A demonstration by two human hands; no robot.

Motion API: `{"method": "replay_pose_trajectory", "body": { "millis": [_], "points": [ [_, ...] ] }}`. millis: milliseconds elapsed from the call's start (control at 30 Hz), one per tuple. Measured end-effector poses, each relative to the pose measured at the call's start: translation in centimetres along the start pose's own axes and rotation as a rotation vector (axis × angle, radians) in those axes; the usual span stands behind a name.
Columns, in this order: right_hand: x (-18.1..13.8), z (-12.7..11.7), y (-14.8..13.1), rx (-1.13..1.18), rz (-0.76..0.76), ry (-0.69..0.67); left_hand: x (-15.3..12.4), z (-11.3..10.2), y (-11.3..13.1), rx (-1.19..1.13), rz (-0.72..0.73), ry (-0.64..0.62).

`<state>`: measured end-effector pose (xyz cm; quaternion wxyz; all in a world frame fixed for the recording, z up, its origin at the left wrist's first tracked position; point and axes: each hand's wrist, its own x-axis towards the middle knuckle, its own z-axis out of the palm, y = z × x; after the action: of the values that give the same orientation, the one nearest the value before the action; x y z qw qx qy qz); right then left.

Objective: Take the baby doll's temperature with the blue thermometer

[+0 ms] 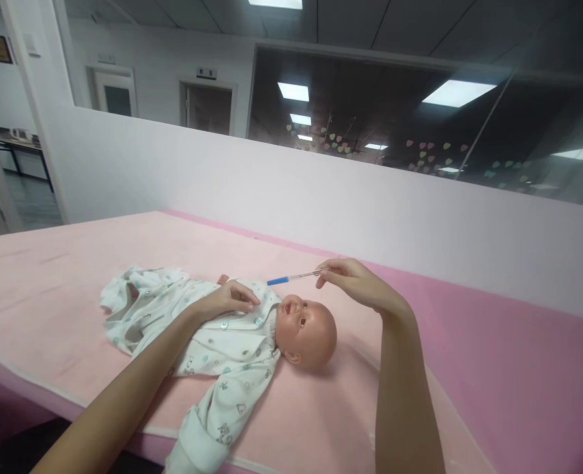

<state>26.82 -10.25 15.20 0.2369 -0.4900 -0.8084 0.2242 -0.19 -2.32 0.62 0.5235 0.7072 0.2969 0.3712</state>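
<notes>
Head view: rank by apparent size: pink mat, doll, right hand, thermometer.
1. pink mat, by far the largest
2. doll
3. right hand
4. thermometer: roughly as long as the hand but much thinner, so smallest in area

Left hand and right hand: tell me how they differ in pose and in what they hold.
The left hand lies flat on the chest of the doll; the right hand is raised above its face, touching nothing below. The left hand holds nothing; the right hand pinches a thermometer in a fingertip grip. Both are bare and reach over the doll's upper body.
</notes>
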Motion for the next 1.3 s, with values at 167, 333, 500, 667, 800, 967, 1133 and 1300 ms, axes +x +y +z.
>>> {"method": "replay_pose_trajectory", "body": {
  "millis": [167, 333, 500, 667, 800, 967, 1133, 1300],
  "points": [
    [0.0, 0.1, 0.0, -0.02, -0.021, -0.002, -0.1, 0.0, 0.2, 0.061, 0.008, -0.019],
    [-0.1, 0.2, -0.6, -0.023, -0.019, 0.018, 0.1, 0.1, 0.1, 0.117, -0.006, -0.053],
    [-1.5, 0.2, -2.4, -0.019, -0.027, 0.039, 0.2, 0.6, 0.8, 0.164, 0.024, -0.167],
    [-5.6, 1.6, -2.6, -0.107, 0.057, -0.092, 0.2, 1.0, 1.3, 0.283, 0.074, -0.225],
    [-9.9, 5.5, -1.4, -0.238, 0.209, -0.049, 0.1, 1.2, 1.5, 0.359, 0.075, -0.253],
    [-12.7, 13.2, 0.5, -0.553, 0.41, 0.096, 0.1, 1.2, 1.6, 0.397, 0.071, -0.254],
    [-11.2, 18.9, 1.1, -0.752, 0.472, 0.155, -0.1, 1.2, 1.9, 0.369, 0.059, -0.235],
    [-8.8, 19.3, 0.4, -0.776, 0.393, 0.126, -0.2, 1.2, 1.9, 0.304, 0.047, -0.209]
  ]
}}
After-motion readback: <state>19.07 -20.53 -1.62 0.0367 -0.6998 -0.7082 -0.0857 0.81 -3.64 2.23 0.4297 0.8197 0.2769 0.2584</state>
